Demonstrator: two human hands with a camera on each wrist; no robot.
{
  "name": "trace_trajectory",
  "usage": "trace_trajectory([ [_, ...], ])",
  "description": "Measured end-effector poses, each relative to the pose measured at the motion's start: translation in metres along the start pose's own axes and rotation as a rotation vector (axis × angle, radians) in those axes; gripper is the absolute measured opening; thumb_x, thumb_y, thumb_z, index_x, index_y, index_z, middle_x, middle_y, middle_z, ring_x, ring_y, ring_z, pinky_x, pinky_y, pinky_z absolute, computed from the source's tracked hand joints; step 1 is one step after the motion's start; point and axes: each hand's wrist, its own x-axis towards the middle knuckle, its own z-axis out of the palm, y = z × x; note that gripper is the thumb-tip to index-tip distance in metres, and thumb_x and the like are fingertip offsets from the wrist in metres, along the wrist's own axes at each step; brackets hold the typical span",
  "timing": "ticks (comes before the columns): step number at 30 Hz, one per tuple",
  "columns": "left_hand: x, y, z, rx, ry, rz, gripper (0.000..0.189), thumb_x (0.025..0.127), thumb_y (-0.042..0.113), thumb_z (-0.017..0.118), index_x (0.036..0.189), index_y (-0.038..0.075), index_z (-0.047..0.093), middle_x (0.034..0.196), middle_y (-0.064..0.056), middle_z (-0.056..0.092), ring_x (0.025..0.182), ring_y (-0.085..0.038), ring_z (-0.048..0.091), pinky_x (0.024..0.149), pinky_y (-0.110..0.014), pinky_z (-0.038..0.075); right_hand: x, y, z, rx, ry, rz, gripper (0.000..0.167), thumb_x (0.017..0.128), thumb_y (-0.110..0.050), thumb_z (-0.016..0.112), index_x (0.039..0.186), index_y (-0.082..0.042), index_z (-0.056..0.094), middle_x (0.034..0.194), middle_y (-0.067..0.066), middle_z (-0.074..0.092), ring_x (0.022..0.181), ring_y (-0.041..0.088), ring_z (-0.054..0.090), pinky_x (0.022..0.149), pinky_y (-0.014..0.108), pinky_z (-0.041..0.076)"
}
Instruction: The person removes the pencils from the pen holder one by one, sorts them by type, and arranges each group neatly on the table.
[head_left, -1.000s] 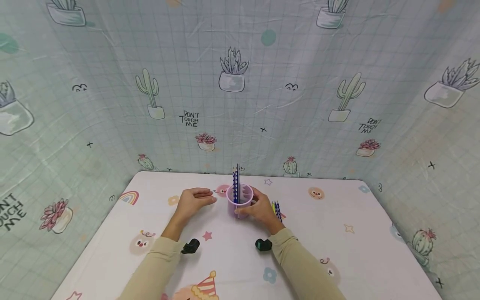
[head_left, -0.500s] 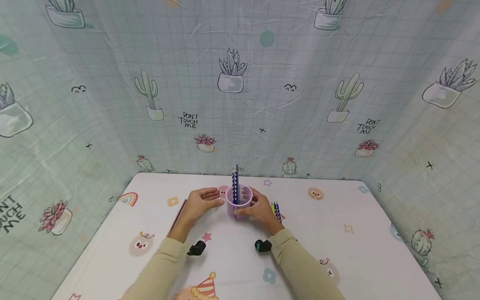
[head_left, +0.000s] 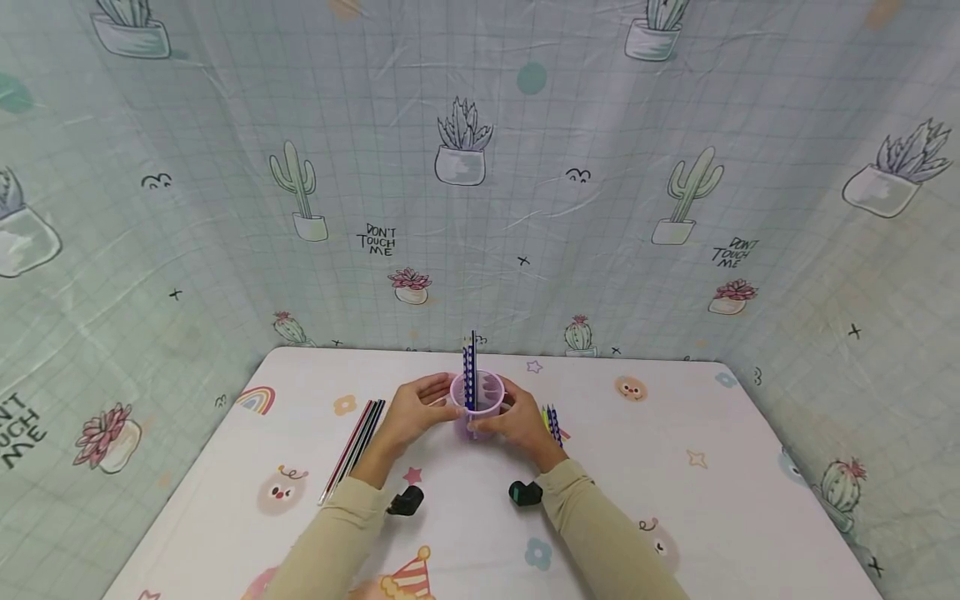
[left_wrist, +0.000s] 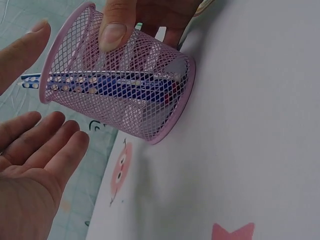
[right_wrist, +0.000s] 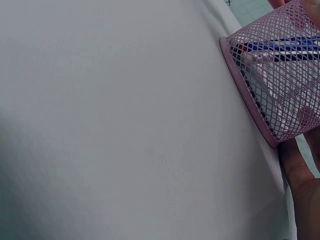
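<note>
A pink mesh pencil cup (left_wrist: pixel 125 107) stands upright on a tabletop (head_left: pixel 637 442) between a person's hands, its long axis vertical and blue dotted pencils (head_left: pixel 470 375) rising from it. The right hand (head_left: pixel 521 417), the nearer, curls its thumb and fingers around the cup's side. The left hand (head_left: pixel 412 412), fingers loosely extended and thumb apart, holds nothing just beside the cup's opposite wall.

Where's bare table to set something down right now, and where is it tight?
Most room: the table right of the short pencils, out to its right edge. Also left of the long pencils, out to the left edge, and the near middle between the sleeves. Crowded: around the mesh cup, flanked by left hand and right hand, with those pencils beside both wrists.
</note>
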Motion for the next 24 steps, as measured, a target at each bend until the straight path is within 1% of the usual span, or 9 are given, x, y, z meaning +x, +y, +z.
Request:
trace_trajectory([
  [6,0.002,0.000,0.009,0.018,-0.019,0.014,0.086,0.082,0.008,0.088,0.154,-0.003,0.044,0.156,-0.025,0.052,0.145,-0.038,0.052,0.118,-0.041,0.045,0.002,0.003,-0.001,0.006,-0.002,-0.034,0.090,0.071,-0.017,0.098,0.151,-0.018,0.055,0.146,0.008,0.064,0.136,0.032,0.060,0.115,0.050,0.051],
  [10,0.004,-0.001,0.016,0.030,-0.009,-0.009,0.094,0.079,0.011,0.091,0.158,0.002,0.042,0.159,-0.020,0.049,0.148,-0.036,0.049,0.120,-0.041,0.043,0.002,0.003,-0.001,0.015,-0.007,-0.051,0.087,0.073,-0.018,0.097,0.150,-0.016,0.056,0.145,0.009,0.065,0.135,0.032,0.061,0.114,0.049,0.052],
  [14,0.008,-0.002,0.022,0.070,-0.006,-0.007,0.100,0.075,0.019,0.095,0.159,0.006,0.041,0.161,-0.016,0.048,0.149,-0.034,0.047,0.121,-0.044,0.041,0.003,0.002,-0.002,0.031,-0.002,-0.057,0.085,0.074,-0.016,0.096,0.149,-0.015,0.057,0.142,0.010,0.066,0.133,0.032,0.062,0.115,0.049,0.051],
  [17,0.009,-0.002,0.024,0.106,-0.001,0.002,0.101,0.074,0.024,0.096,0.158,0.008,0.043,0.160,-0.013,0.051,0.149,-0.033,0.048,0.122,-0.045,0.041,0.003,0.002,-0.002,0.027,0.001,-0.062,0.085,0.074,-0.016,0.096,0.150,-0.013,0.056,0.142,0.012,0.066,0.132,0.033,0.063,0.114,0.050,0.051],
  [19,0.010,-0.002,0.025,0.118,0.000,0.009,0.099,0.074,0.024,0.096,0.157,0.009,0.045,0.157,-0.013,0.054,0.147,-0.032,0.051,0.121,-0.046,0.042,0.003,0.003,-0.002,0.022,-0.001,-0.061,0.086,0.074,-0.017,0.096,0.150,-0.013,0.055,0.143,0.012,0.066,0.132,0.033,0.063,0.114,0.050,0.051],
  [24,0.012,-0.003,0.027,0.135,0.004,0.029,0.089,0.074,0.024,0.096,0.151,0.013,0.054,0.146,-0.009,0.065,0.135,-0.029,0.062,0.117,-0.047,0.049,0.003,0.004,-0.004,0.015,-0.008,-0.063,0.087,0.074,-0.019,0.096,0.151,-0.015,0.055,0.144,0.011,0.065,0.133,0.032,0.062,0.116,0.049,0.050],
])
